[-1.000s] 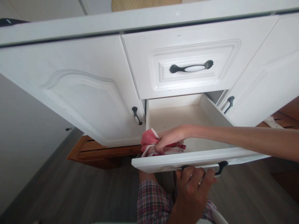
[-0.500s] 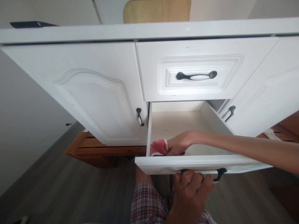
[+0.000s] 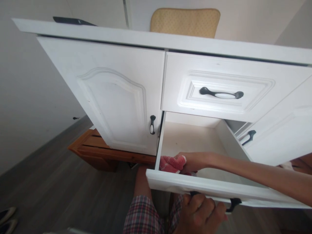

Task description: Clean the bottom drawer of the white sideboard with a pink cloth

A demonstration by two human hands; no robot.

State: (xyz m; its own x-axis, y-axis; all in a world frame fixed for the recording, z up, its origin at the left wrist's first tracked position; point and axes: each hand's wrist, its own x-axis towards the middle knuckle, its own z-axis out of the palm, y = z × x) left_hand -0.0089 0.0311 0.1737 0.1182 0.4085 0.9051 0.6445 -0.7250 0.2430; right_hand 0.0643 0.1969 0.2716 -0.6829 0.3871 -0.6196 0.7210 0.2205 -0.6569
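A white drawer (image 3: 219, 186) is pulled out of the cabinet, and its pale inner floor shows. My right hand (image 3: 191, 161) reaches into it from the right, closed on a red cloth (image 3: 172, 163) with white edging. The cloth lies bunched in the drawer's front left corner, against the side wall; its lower part is hidden behind the drawer front. Outside, my left hand (image 3: 203, 211) has its fingers wrapped round the dark drawer handle (image 3: 235, 204), whose right end sticks out past them.
Above is a shut drawer with its own handle (image 3: 221, 94). A cabinet door (image 3: 117, 104) stands closed at left, another (image 3: 287, 126) at right. A dark object (image 3: 73, 21) and a tan padded board (image 3: 185, 22) are at the top. Below runs a brown wooden base (image 3: 97, 149). Shoes (image 3: 7, 219) lie on the floor.
The view has tilted and swung, so the cabinet appears farther right and slanted. Both hands keep their holds; the cloth remains in the front left corner, bunched a little differently.
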